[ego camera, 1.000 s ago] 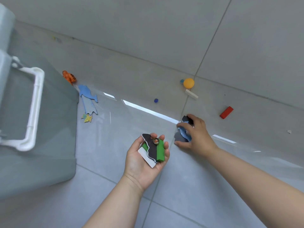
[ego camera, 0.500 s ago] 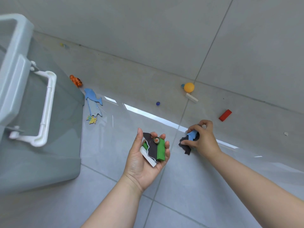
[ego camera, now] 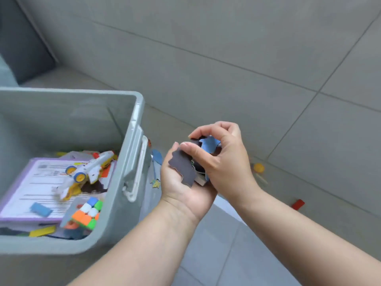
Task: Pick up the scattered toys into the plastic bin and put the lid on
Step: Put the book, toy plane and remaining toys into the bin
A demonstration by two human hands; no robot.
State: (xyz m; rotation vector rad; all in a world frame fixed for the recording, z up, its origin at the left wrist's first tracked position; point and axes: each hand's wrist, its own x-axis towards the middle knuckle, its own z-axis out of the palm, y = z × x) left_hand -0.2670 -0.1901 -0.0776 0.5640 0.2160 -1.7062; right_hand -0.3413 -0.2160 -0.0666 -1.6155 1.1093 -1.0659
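Note:
A grey plastic bin stands open at the left, with a white handle on its near side. Inside lie a toy plane, a colour cube, a purple-edged booklet and several small blocks. My left hand is palm up just right of the bin, holding a stack of flat toy pieces, dark on top. My right hand presses a blue and dark flat piece onto that stack. No lid is in view.
On the tiled floor lie a blue flat fish shape and a small yellow star piece beside the bin, an orange ball and a red block to the right. A dark cushion fills the top left corner.
My right hand lifted the blue and dark piece off the floor and brought it onto the stack in my left hand. The view swung left, showing the bin's inside.

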